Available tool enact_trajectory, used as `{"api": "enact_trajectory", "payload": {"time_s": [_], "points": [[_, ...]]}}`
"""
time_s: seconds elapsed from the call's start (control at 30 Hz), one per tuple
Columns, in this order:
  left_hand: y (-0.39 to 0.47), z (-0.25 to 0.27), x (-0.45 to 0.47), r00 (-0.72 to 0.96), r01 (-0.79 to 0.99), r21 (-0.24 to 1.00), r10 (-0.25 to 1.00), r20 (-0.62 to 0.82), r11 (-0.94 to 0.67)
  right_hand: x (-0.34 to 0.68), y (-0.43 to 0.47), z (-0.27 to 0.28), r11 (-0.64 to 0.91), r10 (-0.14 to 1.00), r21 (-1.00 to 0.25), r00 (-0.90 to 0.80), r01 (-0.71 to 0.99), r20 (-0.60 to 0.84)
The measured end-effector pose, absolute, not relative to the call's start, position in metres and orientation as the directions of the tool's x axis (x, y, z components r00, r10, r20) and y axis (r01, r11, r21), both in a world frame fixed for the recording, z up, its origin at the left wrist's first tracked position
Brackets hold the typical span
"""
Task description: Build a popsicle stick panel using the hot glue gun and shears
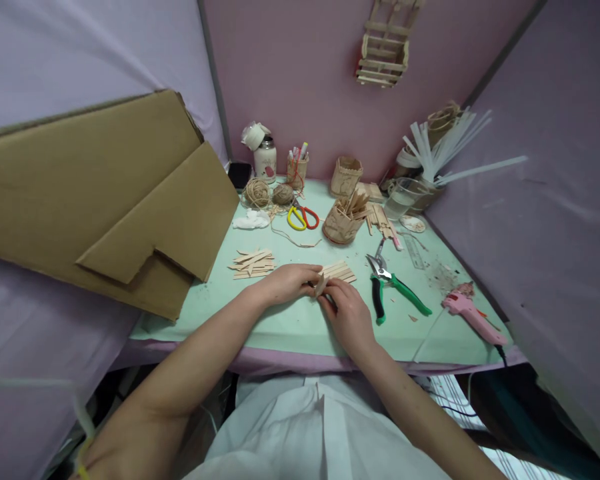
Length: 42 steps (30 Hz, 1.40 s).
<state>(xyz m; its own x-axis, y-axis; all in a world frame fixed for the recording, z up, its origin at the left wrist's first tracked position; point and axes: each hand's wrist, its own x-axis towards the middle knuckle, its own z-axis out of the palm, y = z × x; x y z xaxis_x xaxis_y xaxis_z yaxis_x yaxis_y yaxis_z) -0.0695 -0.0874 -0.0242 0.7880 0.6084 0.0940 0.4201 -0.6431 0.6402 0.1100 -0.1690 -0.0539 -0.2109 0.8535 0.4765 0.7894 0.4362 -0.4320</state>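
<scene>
Near the front middle of the table, my left hand and my right hand meet around a small flat wooden piece. Fingers of both hands are closed on it, and part of it is hidden by them. Just behind my right hand lies a row of flat wooden sticks. To the left of my left hand is a loose pile of cut wooden sticks, some with pointed ends. Green-and-black-handled pruning shears lie right of my right hand, their jaws pointing away from me.
A pink glue gun rests at the right edge. Farther back are a stick-filled wooden cup, scissors, twine balls and a clear plastic cup. A large cardboard sheet leans over the left side.
</scene>
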Motion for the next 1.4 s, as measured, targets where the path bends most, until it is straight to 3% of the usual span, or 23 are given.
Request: {"api": "enact_trajectory", "payload": {"time_s": [0.3,0.93,1.4], "points": [[-0.0875,-0.0201,-0.0706,0.792,0.341,0.715,0.596,0.131,-0.61,0.1092,-0.1673,-0.0511,0.404,0.886,-0.512,-0.185,0.758,0.426],[-0.0861,-0.0262,-0.0673,0.794,0.382,0.654,0.594,0.129,-0.653,0.1047,-0.1659,-0.0517,0.365,0.895,-0.432,-0.183,0.825,0.407],[-0.0862,-0.0267,-0.0686,0.794,0.361,0.698,0.597,0.118,-0.618,0.1044,-0.1654,-0.0525,0.375,0.892,-0.419,-0.199,0.827,0.406]]}}
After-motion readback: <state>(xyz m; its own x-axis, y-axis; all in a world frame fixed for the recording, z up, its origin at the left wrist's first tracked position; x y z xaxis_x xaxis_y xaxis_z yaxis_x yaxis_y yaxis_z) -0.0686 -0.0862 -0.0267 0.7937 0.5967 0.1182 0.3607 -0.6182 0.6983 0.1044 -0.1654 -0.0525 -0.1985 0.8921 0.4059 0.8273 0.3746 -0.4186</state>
